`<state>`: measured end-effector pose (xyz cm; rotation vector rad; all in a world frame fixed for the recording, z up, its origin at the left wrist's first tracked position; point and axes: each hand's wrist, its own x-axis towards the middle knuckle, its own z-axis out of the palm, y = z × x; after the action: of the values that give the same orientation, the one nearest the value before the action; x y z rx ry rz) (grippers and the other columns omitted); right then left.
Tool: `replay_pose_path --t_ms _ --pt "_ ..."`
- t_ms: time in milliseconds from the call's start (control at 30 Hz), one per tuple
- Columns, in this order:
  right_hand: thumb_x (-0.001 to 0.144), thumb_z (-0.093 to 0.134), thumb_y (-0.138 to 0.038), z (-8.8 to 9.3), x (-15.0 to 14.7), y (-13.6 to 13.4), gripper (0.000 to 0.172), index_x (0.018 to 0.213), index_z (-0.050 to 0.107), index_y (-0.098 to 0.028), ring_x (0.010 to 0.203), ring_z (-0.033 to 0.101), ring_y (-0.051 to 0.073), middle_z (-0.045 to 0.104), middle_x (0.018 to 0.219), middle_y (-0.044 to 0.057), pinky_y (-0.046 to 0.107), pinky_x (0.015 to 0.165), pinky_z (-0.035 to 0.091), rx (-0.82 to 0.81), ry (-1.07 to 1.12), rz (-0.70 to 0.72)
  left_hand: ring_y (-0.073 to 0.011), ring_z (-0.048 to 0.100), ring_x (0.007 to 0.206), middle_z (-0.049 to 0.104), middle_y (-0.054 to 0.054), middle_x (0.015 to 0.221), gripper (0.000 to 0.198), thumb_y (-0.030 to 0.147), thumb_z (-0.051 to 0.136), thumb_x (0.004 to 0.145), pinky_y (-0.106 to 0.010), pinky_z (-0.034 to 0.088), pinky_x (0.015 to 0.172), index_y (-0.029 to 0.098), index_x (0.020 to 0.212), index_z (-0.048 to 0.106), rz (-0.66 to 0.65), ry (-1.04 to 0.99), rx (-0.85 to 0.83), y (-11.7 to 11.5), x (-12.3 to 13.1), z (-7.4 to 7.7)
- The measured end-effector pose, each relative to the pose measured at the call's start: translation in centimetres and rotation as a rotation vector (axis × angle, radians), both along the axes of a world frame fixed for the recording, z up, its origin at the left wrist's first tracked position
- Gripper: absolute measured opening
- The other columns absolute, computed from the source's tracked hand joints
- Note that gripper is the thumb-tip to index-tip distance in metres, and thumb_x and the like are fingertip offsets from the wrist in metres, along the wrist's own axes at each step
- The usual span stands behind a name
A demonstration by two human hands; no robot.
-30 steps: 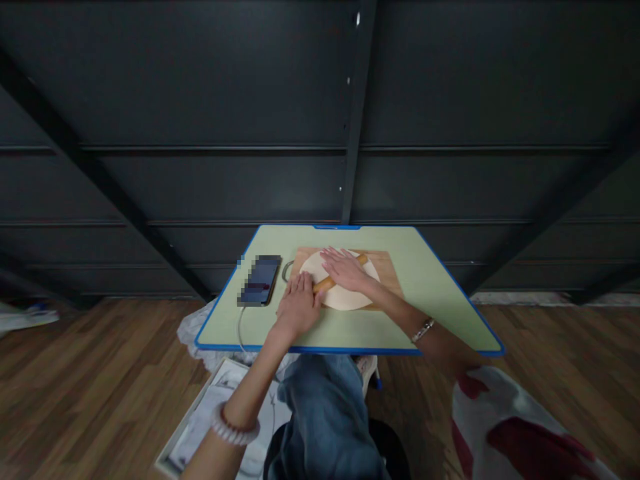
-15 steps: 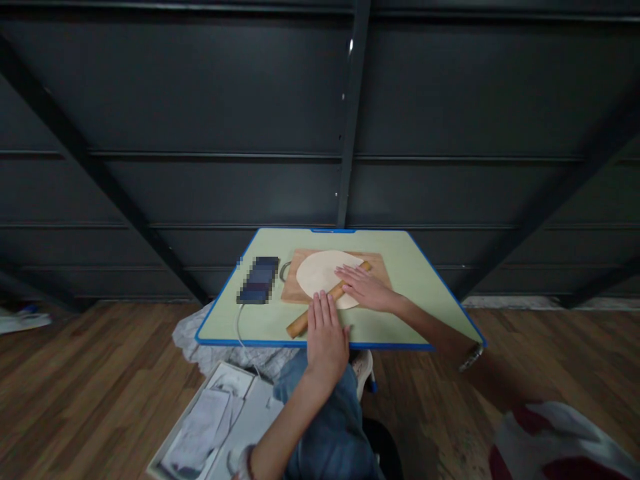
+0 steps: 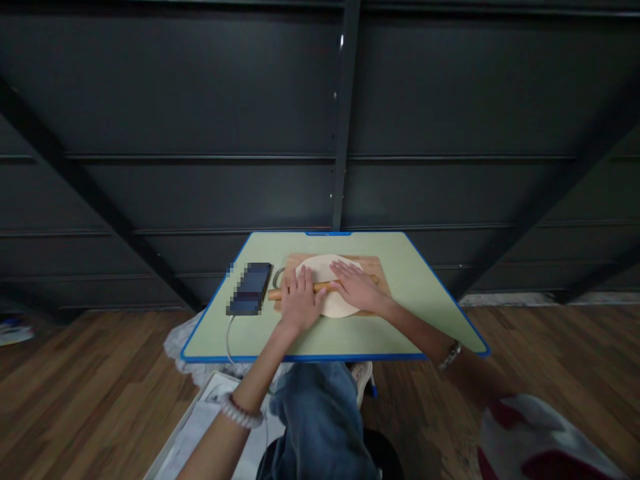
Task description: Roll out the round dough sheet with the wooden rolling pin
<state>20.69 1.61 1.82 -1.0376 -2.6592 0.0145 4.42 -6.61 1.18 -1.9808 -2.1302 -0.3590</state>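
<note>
A wooden rolling pin (image 3: 322,287) lies almost level across a flat, round sheet of dough (image 3: 341,307). Under the dough is a wooden board (image 3: 381,272), with a ring-shaped handle at its left side. My left hand (image 3: 301,305) rests palm-down on the left part of the pin, fingers stretched forward. On the right part lies my right hand (image 3: 358,288), also flat, its fingers reaching over the dough. Both hands press on the pin without wrapping round it, and they hide parts of it.
The board sits on a small pale-green table (image 3: 425,327) with a blue rim. To the left lies a phone (image 3: 250,288), partly pixelated, with a white cable (image 3: 229,337). A white box (image 3: 200,413) is below left. A dark panelled wall (image 3: 250,193) rises behind the table.
The rolling pin has turned from a steep diagonal to nearly level. My left hand has moved forward and left with it; my right hand stays over the dough's right side. The view has shifted slightly.
</note>
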Motion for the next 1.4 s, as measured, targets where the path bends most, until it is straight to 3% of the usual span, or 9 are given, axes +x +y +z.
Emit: replay_pose_path --t_ms 100,267,367,567,700,800,1100,1267,1400 --pt "0.096 0.022 -0.043 -0.2 -1.3 1.1 0.057 0.138 0.039 -0.008 0.133 0.031 0.023 0.040 0.141 0.015 0.039 0.109 0.021 0.023 0.020 -0.140 -0.0337 0.018 0.137 0.028 -0.017 0.148 0.066 0.048 0.023 0.092 -0.049 0.015 0.109 0.005 0.141 0.030 0.058 -0.012 0.007 2.8 -0.8 0.1" --pt "0.096 0.013 -0.044 -0.5 -2.8 3.1 0.063 0.133 0.044 -0.004 0.132 0.032 0.026 0.045 0.137 0.018 0.040 0.108 0.021 0.032 0.047 -0.316 -0.0284 0.021 0.137 0.032 -0.019 0.145 0.065 0.046 0.019 0.092 -0.044 0.013 0.111 0.001 0.138 0.035 0.067 0.012 0.011 6.4 -1.3 0.2" --pt "0.096 0.009 -0.047 -0.5 -3.4 4.8 0.065 0.128 0.049 -0.006 0.128 0.039 0.025 0.050 0.132 0.019 0.039 0.106 0.025 -0.016 0.050 -0.359 -0.0279 0.025 0.136 0.037 -0.018 0.143 0.064 0.045 0.017 0.093 -0.042 0.019 0.110 0.003 0.135 0.040 0.065 -0.004 -0.030 8.2 -1.7 0.6" --pt "0.095 0.007 -0.053 0.6 -4.2 7.9 0.068 0.122 0.052 -0.011 0.116 0.052 0.026 0.058 0.124 0.017 0.041 0.097 0.037 -0.232 0.063 -0.439 -0.0279 0.062 0.101 0.067 -0.015 0.106 0.063 0.049 0.013 0.093 -0.040 0.045 0.085 0.012 0.118 0.057 0.048 -0.135 -0.153 11.4 -2.3 2.0" --pt "0.095 0.001 -0.050 1.6 -4.4 9.0 0.073 0.123 0.053 -0.008 0.115 0.053 0.027 0.056 0.125 0.019 0.040 0.095 0.040 -0.378 0.060 -0.451 -0.0274 0.064 0.096 0.068 -0.015 0.101 0.066 0.048 0.011 0.093 -0.039 0.046 0.084 0.013 0.100 0.066 0.019 -0.117 -0.206 13.2 -2.6 2.4" --pt "0.094 0.001 -0.051 1.8 -4.5 9.7 0.074 0.123 0.053 -0.007 0.118 0.051 0.026 0.055 0.127 0.019 0.037 0.096 0.039 -0.398 0.060 -0.418 -0.0268 0.063 0.096 0.068 -0.016 0.100 0.068 0.047 0.010 0.094 -0.037 0.046 0.084 0.012 0.097 0.068 0.018 -0.101 -0.216 14.4 -2.7 2.6" --pt "0.094 0.002 -0.052 0.2 -4.5 11.9 0.074 0.119 0.056 -0.008 0.109 0.058 0.026 0.064 0.114 0.019 0.036 0.093 0.041 -0.275 0.008 -0.428 -0.0252 0.062 0.101 0.067 -0.018 0.106 0.059 0.044 0.019 0.094 -0.033 0.045 0.086 0.010 0.101 0.067 0.039 -0.115 -0.199 17.0 -2.7 3.1" --pt "0.097 0.009 -0.044 0.7 -4.7 10.6 0.062 0.120 0.056 -0.011 0.110 0.057 0.026 0.063 0.115 0.018 0.038 0.093 0.041 -0.228 -0.039 -0.421 -0.0250 0.062 0.099 0.066 -0.016 0.106 0.050 0.040 0.026 0.090 -0.033 0.046 0.082 0.012 0.102 0.066 -0.027 -0.092 -0.253 16.9 -3.1 2.6" --pt "0.097 0.018 -0.043 0.9 -4.8 8.6 0.054 0.121 0.055 -0.013 0.119 0.049 0.027 0.057 0.125 0.017 0.040 0.101 0.034 -0.201 -0.039 -0.407 -0.0218 0.058 0.107 0.063 -0.013 0.114 0.046 0.036 0.026 0.089 -0.033 0.041 0.091 0.013 0.108 0.061 -0.080 -0.051 -0.218 15.2 -3.3 2.1"
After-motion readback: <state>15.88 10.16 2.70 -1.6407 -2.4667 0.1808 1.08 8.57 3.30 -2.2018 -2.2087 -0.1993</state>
